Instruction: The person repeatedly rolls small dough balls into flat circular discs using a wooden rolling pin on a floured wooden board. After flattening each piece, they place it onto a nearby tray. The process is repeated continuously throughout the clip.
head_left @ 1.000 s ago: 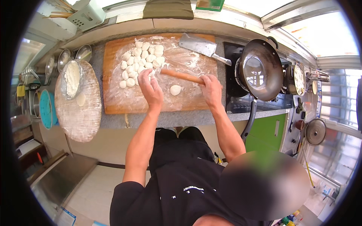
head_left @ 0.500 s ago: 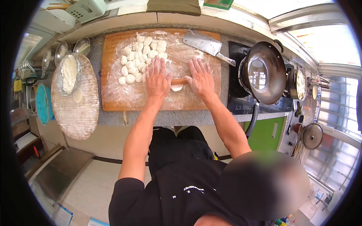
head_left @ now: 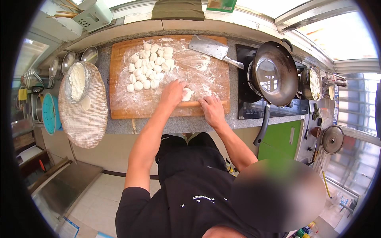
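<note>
A small flattened piece of dough [head_left: 187,94] lies on the floured wooden board [head_left: 123,111]. At its left edge my left hand [head_left: 173,93] has its fingers bent in and closed on the dough. A thin wooden rolling pin [head_left: 192,104] lies crosswise just on the near side of the dough. My right hand [head_left: 213,110] grips the pin toward its right end, fingers curled over it. Several floury dough lumps [head_left: 145,65] are grouped on the board's left half, beyond my left hand.
A cleaver [head_left: 210,48] lies at the board's far right. Right of it stands a wok [head_left: 276,75] on a black cooktop. A bowl of flour [head_left: 76,82] and one flat dough round [head_left: 85,103] rest on a floured round mat [head_left: 83,127] at the left.
Both hands have come nearer to me with the rolling pin. My flat, spread fingers have curled: the left onto the dough, the right around the pin. The view has shifted slightly.
</note>
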Demonstrator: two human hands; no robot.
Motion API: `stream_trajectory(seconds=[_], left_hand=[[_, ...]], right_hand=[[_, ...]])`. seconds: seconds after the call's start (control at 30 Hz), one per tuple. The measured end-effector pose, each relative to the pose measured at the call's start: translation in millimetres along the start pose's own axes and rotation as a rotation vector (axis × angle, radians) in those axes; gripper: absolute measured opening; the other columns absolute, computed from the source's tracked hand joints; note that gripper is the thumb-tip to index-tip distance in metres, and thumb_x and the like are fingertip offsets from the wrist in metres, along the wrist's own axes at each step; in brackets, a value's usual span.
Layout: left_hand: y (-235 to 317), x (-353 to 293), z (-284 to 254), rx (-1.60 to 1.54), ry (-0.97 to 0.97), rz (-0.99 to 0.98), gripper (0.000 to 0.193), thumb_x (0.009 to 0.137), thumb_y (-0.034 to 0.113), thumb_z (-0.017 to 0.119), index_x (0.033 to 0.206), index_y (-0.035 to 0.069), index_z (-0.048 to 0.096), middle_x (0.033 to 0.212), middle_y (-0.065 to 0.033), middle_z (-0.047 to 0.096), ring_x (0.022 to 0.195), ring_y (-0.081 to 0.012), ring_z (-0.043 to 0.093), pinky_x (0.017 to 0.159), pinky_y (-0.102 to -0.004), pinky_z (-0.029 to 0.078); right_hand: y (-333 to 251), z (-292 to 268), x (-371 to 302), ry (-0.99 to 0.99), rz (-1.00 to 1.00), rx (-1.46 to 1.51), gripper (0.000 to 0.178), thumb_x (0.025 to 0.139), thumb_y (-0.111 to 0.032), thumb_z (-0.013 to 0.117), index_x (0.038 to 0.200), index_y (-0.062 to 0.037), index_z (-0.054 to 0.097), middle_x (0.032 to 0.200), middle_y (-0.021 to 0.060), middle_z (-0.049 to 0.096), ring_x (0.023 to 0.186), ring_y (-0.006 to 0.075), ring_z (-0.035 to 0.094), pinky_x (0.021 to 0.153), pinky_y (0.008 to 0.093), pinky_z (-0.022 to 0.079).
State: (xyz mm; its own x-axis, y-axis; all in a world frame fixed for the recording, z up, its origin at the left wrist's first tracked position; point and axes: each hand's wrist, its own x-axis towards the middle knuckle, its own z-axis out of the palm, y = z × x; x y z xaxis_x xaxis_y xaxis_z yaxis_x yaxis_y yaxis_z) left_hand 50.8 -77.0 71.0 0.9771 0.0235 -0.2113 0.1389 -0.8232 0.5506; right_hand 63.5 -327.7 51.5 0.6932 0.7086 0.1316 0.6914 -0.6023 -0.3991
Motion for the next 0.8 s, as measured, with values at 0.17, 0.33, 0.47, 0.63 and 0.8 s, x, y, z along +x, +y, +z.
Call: stream_trajectory(seconds=[0.17,0.33,0.47,0.63,0.8], left_hand=[[19,-24,-1,-0.003,-0.101,-0.395,0.025,0.103,0.023,0.069,0.114,0.003,0.077,0.104,-0.0237,0.076,0.103,-0.0443,0.073,0.092,-0.0532,0.057],[23,-50,1,0.014,0.23,-0.455,0.031,0.105,0.026,0.065,0.125,0.003,0.072,0.123,-0.0237,0.073,0.119,-0.0432,0.068,0.101,-0.0548,0.052],[6,-67,36,0.165,0.429,-0.263,0.049,0.107,0.03,0.062,0.149,0.006,0.06,0.155,-0.0217,0.055,0.15,-0.0418,0.046,0.124,-0.0569,0.035],[-12,-27,41,0.29,0.541,-0.146,0.064,0.109,0.037,0.059,0.164,0.007,0.047,0.167,-0.0219,0.044,0.162,-0.0406,0.033,0.135,-0.0578,0.023],[-34,54,5,0.264,0.593,-0.145,0.067,0.112,0.039,0.056,0.169,0.008,0.04,0.172,-0.0193,0.039,0.165,-0.0392,0.028,0.137,-0.0563,0.02]], right_hand=[[3,-11,-11,-0.002,-0.002,0.024,0.031,0.098,-0.015,0.065,0.127,-0.008,0.073,0.118,0.0084,0.067,0.116,0.0307,0.064,0.102,0.0444,0.049],[0,-11,-5,0.038,-0.018,0.03,0.031,0.092,-0.012,0.073,0.122,-0.0107,0.076,0.113,0.0058,0.068,0.113,0.0297,0.067,0.099,0.0439,0.052],[1,-3,-1,-0.136,0.008,0.018,0.038,0.099,-0.016,0.065,0.137,-0.0097,0.07,0.133,0.0082,0.068,0.13,0.0303,0.063,0.109,0.0445,0.049],[-5,3,32,-0.132,0.082,-0.201,0.072,0.109,-0.047,0.055,0.167,-0.0075,0.042,0.173,0.0134,0.041,0.163,0.0324,0.035,0.134,0.0492,0.027],[20,12,118,-0.094,0.234,-0.197,0.085,0.111,-0.058,0.044,0.174,-0.0027,0.028,0.182,0.0159,0.026,0.169,0.0326,0.023,0.138,0.0516,0.016]])
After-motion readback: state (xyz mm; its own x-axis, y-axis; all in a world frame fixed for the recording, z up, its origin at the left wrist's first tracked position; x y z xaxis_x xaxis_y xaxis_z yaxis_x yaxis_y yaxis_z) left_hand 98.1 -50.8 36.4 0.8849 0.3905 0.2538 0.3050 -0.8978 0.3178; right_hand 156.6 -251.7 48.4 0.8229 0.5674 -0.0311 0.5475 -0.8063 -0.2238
